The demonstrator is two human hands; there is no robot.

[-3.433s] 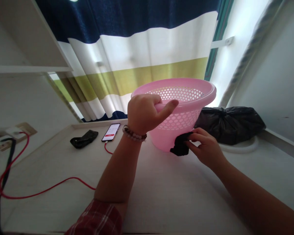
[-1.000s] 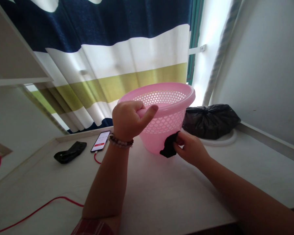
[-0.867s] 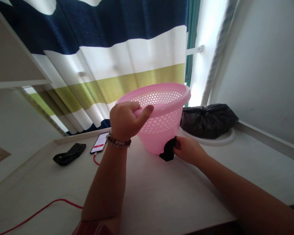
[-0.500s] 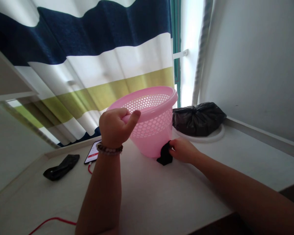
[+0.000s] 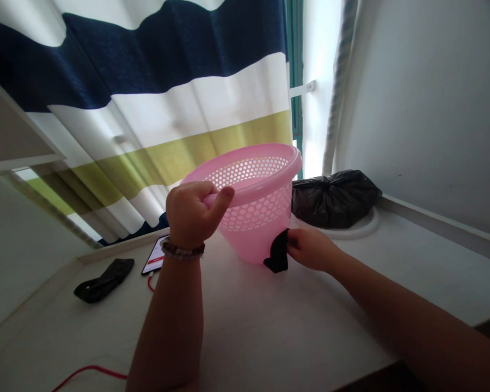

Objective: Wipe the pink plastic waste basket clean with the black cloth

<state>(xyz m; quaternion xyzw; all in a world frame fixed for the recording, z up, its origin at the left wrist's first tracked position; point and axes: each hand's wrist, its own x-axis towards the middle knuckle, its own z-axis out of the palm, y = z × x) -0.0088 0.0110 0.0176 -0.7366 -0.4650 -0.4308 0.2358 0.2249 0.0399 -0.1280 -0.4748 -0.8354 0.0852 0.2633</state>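
Note:
A pink plastic wastebasket (image 5: 253,239) with a honeycomb-holed upper wall stands slightly tilted on the white tabletop. My left hand (image 5: 194,212) grips its near left rim, thumb on top and fingers curled over the edge. At the lower right of the basket, my right hand (image 5: 312,249) pinches a small black cloth (image 5: 278,253). The cloth hangs against or very near the basket's side; exact contact is hard to tell. My right fingertips are partly hidden behind the cloth.
A tied black plastic bag (image 5: 337,198) rests on a white ring (image 5: 359,231) behind at right. To the left lie a folded black plastic roll (image 5: 104,280) and a phone (image 5: 153,260) with a red cable (image 5: 92,368). A striped curtain (image 5: 159,130) hangs behind.
My right hand and the black cloth have shifted slightly right and up along the basket's lower side. My left hand keeps its hold on the rim.

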